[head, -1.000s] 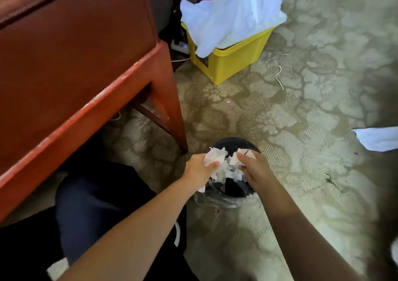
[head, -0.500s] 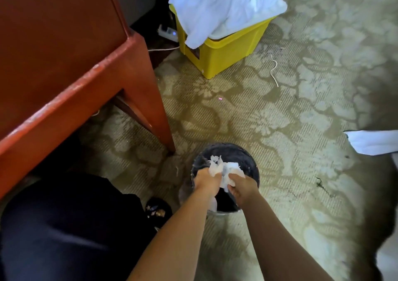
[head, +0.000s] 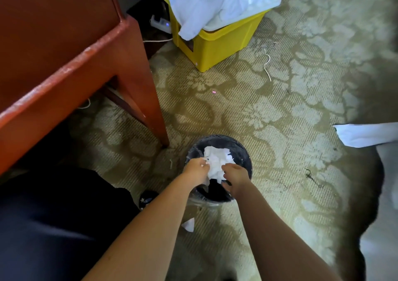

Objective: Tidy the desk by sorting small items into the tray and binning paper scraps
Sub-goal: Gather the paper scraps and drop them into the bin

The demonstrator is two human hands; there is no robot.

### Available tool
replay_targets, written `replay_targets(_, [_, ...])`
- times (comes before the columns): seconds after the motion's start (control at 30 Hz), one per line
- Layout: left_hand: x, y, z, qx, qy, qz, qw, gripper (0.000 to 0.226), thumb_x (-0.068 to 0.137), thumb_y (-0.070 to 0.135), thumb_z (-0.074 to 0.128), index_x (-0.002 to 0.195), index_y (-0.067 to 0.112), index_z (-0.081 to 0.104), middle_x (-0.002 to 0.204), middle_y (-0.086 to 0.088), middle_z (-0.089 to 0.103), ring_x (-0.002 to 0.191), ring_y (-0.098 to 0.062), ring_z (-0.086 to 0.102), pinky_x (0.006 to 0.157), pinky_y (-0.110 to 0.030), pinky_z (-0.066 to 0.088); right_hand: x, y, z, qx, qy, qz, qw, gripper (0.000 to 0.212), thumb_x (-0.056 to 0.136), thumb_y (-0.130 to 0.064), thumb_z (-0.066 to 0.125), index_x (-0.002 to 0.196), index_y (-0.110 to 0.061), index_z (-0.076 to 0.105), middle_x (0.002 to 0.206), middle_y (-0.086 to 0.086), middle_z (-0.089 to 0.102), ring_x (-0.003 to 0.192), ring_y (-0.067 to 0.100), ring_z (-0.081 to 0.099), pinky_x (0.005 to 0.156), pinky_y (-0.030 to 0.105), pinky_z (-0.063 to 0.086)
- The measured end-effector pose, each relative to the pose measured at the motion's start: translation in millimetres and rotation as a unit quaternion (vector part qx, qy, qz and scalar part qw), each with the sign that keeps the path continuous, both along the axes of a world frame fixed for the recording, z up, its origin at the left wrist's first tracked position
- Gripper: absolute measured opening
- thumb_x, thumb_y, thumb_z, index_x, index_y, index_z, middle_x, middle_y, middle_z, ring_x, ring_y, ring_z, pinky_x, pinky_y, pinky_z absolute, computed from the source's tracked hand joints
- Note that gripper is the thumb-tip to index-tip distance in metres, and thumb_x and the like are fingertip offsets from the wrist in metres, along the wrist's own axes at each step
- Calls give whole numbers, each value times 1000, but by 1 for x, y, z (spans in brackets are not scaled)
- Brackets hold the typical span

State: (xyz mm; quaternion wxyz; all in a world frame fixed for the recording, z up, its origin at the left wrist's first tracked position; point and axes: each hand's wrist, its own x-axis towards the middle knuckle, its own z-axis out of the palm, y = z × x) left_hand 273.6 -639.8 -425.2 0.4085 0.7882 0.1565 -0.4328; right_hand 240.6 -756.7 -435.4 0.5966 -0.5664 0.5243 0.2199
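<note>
Patterned carpet (head: pixel 237 108), black bin (head: pixel 243 149) of paper scraps (head: pixel 216 162), left hand (head: pixel 197 170) and right hand (head: pixel 235 177) clutching them, yellow crate (head: pixel 221 48) holding cloth (head: pixel 215 0)

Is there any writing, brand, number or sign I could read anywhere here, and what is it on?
No readable text anywhere.
The scraps, the sheet at right and the yellow box show no print.
The power strip bears only a blue light; any marking is too small.
The shoe shows a pale star, no letters.
</note>
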Motion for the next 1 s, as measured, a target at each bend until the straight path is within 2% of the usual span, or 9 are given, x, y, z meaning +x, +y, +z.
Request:
replay_targets(0.07, [-3, 7, 4, 4, -12, -30, 999, 35, 97, 19, 43, 117, -6, 57, 124, -30, 55, 115, -44, 52, 89, -46, 46, 0, 4, 4, -28, -11, 25, 999, 29, 91, -10, 54, 113, 8, 58, 125, 30, 54, 123, 40, 50, 99, 47, 46])
replay_targets(0.17, [-8, 21, 13, 19, -47, -136, 989, 37, 99, 28, 40, 112, 0, 59, 119, -23, 59, 110, -37, 55, 90, -39, 45, -5, 9, 11, -52, -27, 73, 996, 10, 89, -13, 56, 94, -8, 62, 104, 16, 63, 103, 31, 61, 91, 41, 51])
replay_targets(0.3, [-14, 44, 26, 41, -83, -254, 963, 37, 99, 36, 39, 119, 9, 57, 121, -12, 59, 110, -28, 55, 90, -37, 44, -19, 18, 15, -71, -48, 95, 992, 10, 87, -15, 59, 94, -9, 62, 83, 11, 62, 81, 26, 59, 83, 40, 52])
replay_targets(0.4, [-17, 57, 32, 45, -112, -326, 938, 37, 99, 36, 40, 122, 11, 55, 117, -12, 60, 104, -27, 57, 80, -35, 45, -34, 27, 16, -83, -58, 91, 991, 7, 86, -14, 61, 81, -10, 64, 80, 14, 63, 77, 27, 58, 77, 41, 52])
replay_targets(0.47, [-18, 67, 31, 36, -123, -363, 923, 36, 99, 37, 40, 117, 11, 56, 112, -13, 62, 98, -27, 59, 74, -35, 44, -46, 35, 10, -96, -54, 89, 990, 21, 84, -13, 62, 64, -14, 63, 73, 15, 63, 73, 28, 60, 77, 45, 53])
replay_targets(0.6, [-26, 85, 14, 25, -114, -413, 903, 35, 98, 37, 43, 119, 13, 58, 114, -9, 62, 105, -27, 58, 84, -37, 47, -77, 61, -5, -84, -10, 86, 993, 24, 87, -9, 59, 63, -5, 63, 56, 10, 56, 51, 20, 51, 55, 28, 44])
replay_targets(0.7, [-34, 92, -5, 30, -91, -434, 896, 38, 97, 39, 44, 116, 10, 58, 117, -10, 62, 106, -28, 58, 90, -40, 49, -96, 78, -31, -76, 37, 93, 992, 24, 84, -8, 57, 61, -4, 64, 51, 6, 54, 43, 17, 46, 50, 24, 39])
replay_targets(0.83, [-48, 91, -41, 35, -47, -446, 893, 30, 97, 39, 43, 97, 11, 55, 110, -14, 63, 102, -29, 59, 86, -39, 48, -110, 82, -74, -92, 85, 86, 988, 21, 83, -12, 57, 65, -8, 68, 48, 1, 56, 47, 17, 52, 59, 31, 49])
replay_targets(1.0, [-57, 90, -82, 39, -3, -440, 897, 38, 97, 39, 42, 113, 8, 58, 116, -12, 62, 107, -28, 57, 92, -41, 48, -112, 74, -128, -83, 162, 60, 982, 11, 85, -16, 61, 86, -11, 71, 86, 12, 67, 80, 28, 65, 79, 35, 56])
